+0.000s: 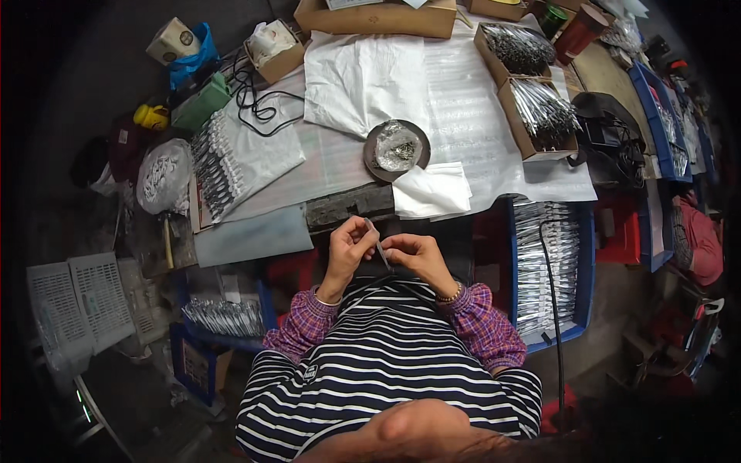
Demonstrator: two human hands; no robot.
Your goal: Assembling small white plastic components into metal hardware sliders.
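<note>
Close in front of my striped top, both hands meet on a slim, silvery metal piece [380,253]. My left hand [350,253] pinches its upper end between thumb and fingers. The thumb and fingertips of my right hand [423,262] close on it from the other side; its exact kind is too small to make out. Just beyond the hands lies a dark block [347,208] at the table's front edge. A round dark dish [423,145] stands farther back, holding clear plastic with small metal bits. Folded white sheets [432,191] lie next to the dish.
Cardboard boxes [503,96] of thin metal pieces stand at the far right. A blue bin [587,266] with many silvery pieces sits right of me, another blue bin [266,309] at left. Dark-handled pieces [216,174] lie in rows on plastic. A black cable [258,112] loops nearby.
</note>
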